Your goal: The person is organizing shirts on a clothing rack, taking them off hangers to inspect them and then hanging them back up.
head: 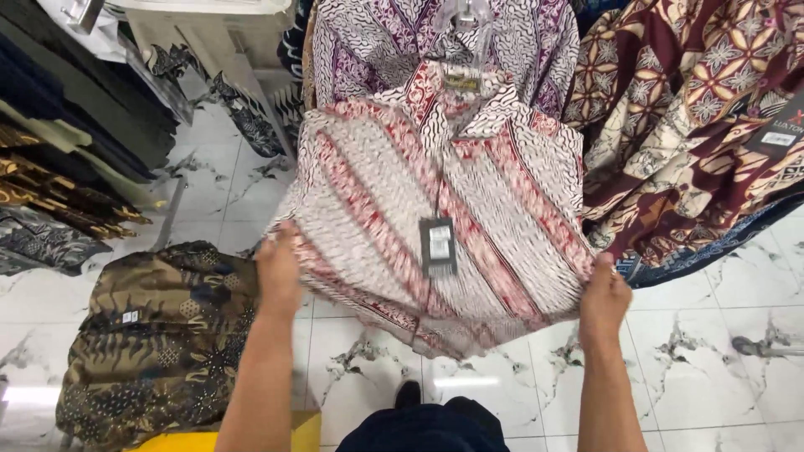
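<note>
Both hands hold up a red and white patterned shirt point(435, 201), spread wide between them so its front faces the camera. The left hand point(278, 272) has its grip closed on the shirt's lower left edge, fingers tucked behind the cloth; the right hand point(603, 301) is closed on the lower right edge in the same way. The shirt hangs from a clear plastic hanger point(463, 21) at its collar (the hook is out of view), and a dark price tag point(438, 245) dangles down the middle of the front.

Behind it, just above, hangs a purple and white patterned shirt point(368, 42), partly covered by the held one. To the right, touching the held shirt's side, hang maroon and cream patterned shirts point(695, 109).

Below the left forearm lies a stack of brown and olive patterned cloth point(159, 335), resting on a yellow surface point(176, 439). Further left are folded dark fabrics point(59, 192) on a shelf. The floor point(687, 351) is white marble tile with grey veins, and a dark shoe tip point(408, 393) shows on it between the arms.
</note>
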